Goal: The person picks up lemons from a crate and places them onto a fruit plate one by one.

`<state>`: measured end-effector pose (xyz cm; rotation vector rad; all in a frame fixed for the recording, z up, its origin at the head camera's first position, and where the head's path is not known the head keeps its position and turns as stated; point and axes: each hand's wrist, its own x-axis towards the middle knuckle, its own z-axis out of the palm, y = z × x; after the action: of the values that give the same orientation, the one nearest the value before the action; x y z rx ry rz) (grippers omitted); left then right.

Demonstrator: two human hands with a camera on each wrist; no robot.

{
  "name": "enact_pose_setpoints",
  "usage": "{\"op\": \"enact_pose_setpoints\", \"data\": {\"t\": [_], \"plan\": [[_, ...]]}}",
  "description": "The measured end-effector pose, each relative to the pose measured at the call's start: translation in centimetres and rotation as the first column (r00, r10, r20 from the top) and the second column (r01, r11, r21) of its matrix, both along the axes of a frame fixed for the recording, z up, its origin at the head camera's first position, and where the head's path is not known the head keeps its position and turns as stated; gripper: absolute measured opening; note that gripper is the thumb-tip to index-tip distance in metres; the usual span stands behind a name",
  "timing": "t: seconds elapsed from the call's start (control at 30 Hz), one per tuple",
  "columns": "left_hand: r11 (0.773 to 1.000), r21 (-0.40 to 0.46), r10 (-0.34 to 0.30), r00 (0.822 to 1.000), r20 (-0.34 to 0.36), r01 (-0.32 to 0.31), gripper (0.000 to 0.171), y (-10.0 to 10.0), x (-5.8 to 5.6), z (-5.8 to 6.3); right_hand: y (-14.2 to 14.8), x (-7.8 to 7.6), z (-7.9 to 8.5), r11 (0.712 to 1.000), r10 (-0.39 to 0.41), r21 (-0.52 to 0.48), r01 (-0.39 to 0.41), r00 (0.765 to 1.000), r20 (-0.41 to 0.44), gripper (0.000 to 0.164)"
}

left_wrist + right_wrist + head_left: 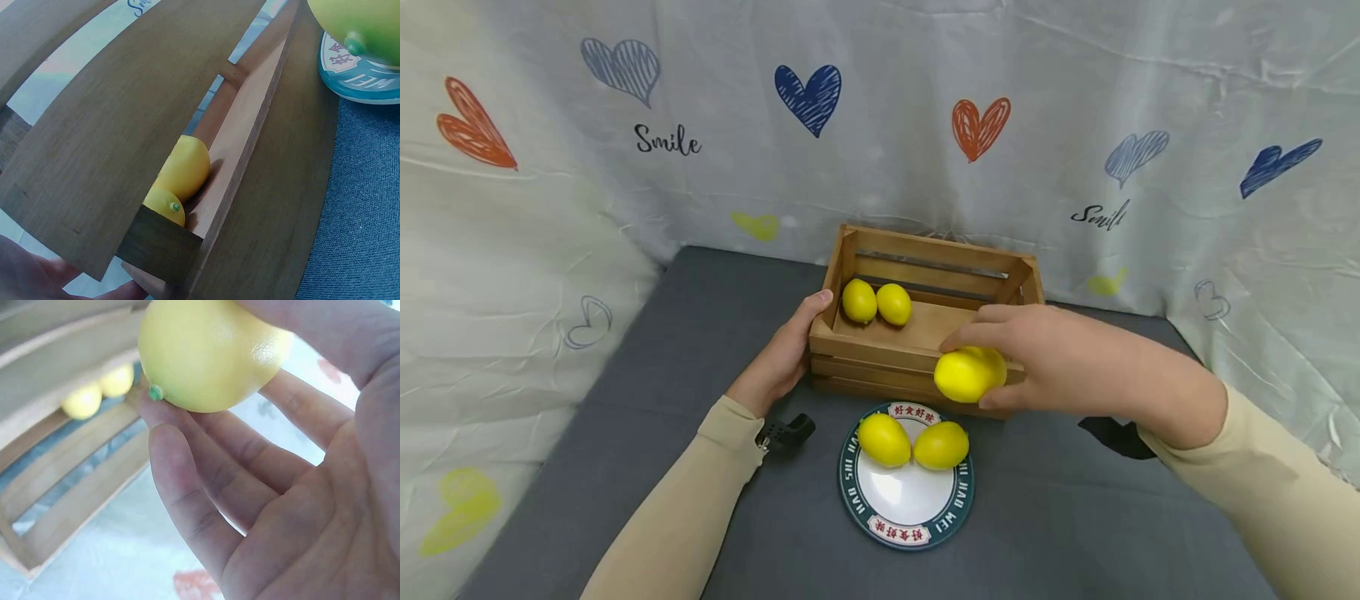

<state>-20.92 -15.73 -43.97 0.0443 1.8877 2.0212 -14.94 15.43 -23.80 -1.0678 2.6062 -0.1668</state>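
Observation:
My right hand (1037,358) holds a yellow lemon (968,375) between thumb and fingers, over the front wall of a slatted wooden crate (880,354). In the right wrist view the green-tipped end of this lemon (212,356) shows against the fingers. At the crate's left end, my left hand (786,354) grips the side with its thumb at the top edge. Two lemons (860,302) lie side by side inside the crate, towards the left. Another two lemons (884,440) rest on a round plate (906,533) with a dark green lettered rim, in front of the crate.
Dark grey cloth (760,533) covers the table. Behind the crate and along the sides hangs a pale curtain (887,167) printed with hearts and the word Smile. A black band (788,431) is at my left wrist.

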Motion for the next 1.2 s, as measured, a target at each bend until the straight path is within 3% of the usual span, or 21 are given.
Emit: {"op": "enact_pose_setpoints", "data": {"t": [0.27,0.57,0.73,1.0,1.2], "plan": [[1.0,0.0,0.005,1.0,-0.006,-0.005,0.09,-0.1,-0.1,-0.1,-1.6,3.1,-3.0,0.996,0.093,0.012,-0.093,0.996,0.017,0.055],[1.0,0.007,-0.006,1.0,-0.014,0.006,0.092,0.0,-0.1,-0.4,-3.6,5.9,-9.4,0.987,0.163,-0.001,-0.163,0.986,0.024,0.055],[1.0,0.0,0.002,1.0,-0.009,-0.002,0.092,0.0,0.0,-0.3,-4.6,6.9,-12.2,0.979,0.204,0.005,-0.204,0.979,0.009,0.053],[1.0,-0.006,0.004,1.0,0.002,-0.004,0.094,0.0,0.1,-0.2,-5.3,8.0,-15.1,0.984,0.18,0.01,-0.18,0.983,0.024,0.049],[1.0,-0.013,0.002,1.0,-0.005,-0.002,0.094,0.0,0.0,-0.2,-5.2,7.9,-16.1,0.988,0.151,-0.005,-0.151,0.988,-0.006,0.05]]}}
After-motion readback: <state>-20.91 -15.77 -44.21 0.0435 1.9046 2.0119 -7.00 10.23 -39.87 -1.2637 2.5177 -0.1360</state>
